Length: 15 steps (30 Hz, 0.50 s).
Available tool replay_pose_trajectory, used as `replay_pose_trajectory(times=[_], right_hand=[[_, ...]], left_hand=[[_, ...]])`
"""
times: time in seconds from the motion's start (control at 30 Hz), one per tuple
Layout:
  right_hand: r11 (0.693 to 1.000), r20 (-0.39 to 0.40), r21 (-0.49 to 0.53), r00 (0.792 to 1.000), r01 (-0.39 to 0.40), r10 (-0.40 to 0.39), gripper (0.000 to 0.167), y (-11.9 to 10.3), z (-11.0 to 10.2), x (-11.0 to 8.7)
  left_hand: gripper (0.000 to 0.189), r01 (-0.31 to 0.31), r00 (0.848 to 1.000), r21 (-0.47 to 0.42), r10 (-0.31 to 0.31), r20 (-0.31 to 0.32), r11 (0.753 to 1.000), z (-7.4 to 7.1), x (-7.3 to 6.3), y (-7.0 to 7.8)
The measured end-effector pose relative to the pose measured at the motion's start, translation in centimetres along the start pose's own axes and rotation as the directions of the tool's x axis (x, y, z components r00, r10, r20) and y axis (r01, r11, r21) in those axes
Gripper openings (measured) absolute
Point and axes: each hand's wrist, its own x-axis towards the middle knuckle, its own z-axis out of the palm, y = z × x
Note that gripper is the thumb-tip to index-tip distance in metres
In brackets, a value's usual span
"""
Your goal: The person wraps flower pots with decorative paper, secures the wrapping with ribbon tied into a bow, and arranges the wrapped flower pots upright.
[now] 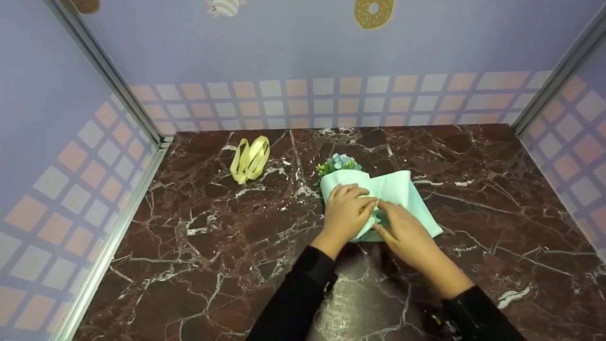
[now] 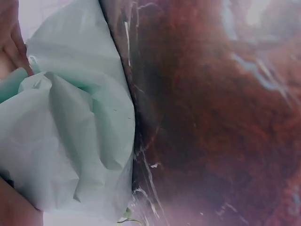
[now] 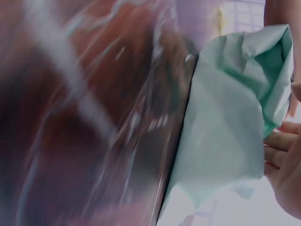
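A small bunch of blue and green flowers pokes out at the top of a pale mint sheet of wrapping paper, which is folded around its stems. My left hand lies over the rolled part and grips the paper there. Just to its right, my right hand pinches the paper near the lower fold, its index fingertip close to the left thumb. In the left wrist view the crumpled paper fills the left side. The right wrist view shows fingers going behind the paper's edge. The stems are hidden.
A looped yellow ribbon lies on the dark red marble-patterned tabletop, left of the bouquet. A lilac wall with checked squares stands at the back, and similar panels flank both sides.
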Motion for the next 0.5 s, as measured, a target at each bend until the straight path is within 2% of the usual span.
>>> replay_pose_trajectory(times=[0.07,0.13,0.2,0.23,0.27,0.33,0.4,0.43,0.5], right_hand=[[1.0,-0.056,0.012,0.998,-0.001,0.001,0.05,0.7,-0.7,-0.5],[0.997,-0.121,0.065,0.991,-0.046,0.054,0.046,1.4,-1.6,-1.0],[0.978,-0.187,0.157,0.969,-0.134,0.163,0.045,2.4,-2.5,-1.3],[0.958,-0.203,0.211,0.95,-0.195,0.239,0.046,3.0,-3.0,-1.5],[0.93,-0.206,0.259,0.926,-0.261,0.317,0.048,3.5,-3.4,-1.7],[0.85,-0.16,0.347,0.868,-0.396,0.469,0.056,4.7,-4.1,-1.9],[0.738,-0.05,0.442,0.807,-0.51,0.588,0.068,5.9,-4.5,-2.1],[0.682,0.016,0.477,0.781,-0.554,0.624,0.074,6.5,-4.6,-2.1],[0.585,0.137,0.537,0.747,-0.607,0.65,0.083,7.7,-4.7,-2.2]], left_hand=[[0.026,-0.008,1.0,0.008,0.008,-0.016,1.0,0.1,0.0,0.0],[0.024,-0.014,1.0,0.013,0.015,-0.027,1.0,0.1,0.1,0.2],[0.023,-0.013,0.999,0.008,0.013,-0.03,1.0,0.1,0.2,0.3],[0.023,-0.011,1.0,0.008,0.011,-0.028,1.0,0.0,0.3,0.4],[0.022,-0.007,1.0,0.002,0.007,-0.024,1.0,-0.1,0.3,0.4],[0.021,0.004,1.0,-0.011,-0.004,-0.013,1.0,-0.2,0.4,0.5],[0.02,0.013,1.0,-0.025,-0.013,-0.007,1.0,-0.3,0.6,0.5],[0.02,0.017,1.0,-0.027,-0.018,-0.006,0.999,-0.3,0.6,0.5],[0.021,0.022,1.0,-0.028,-0.022,-0.009,0.999,-0.3,0.7,0.5]])
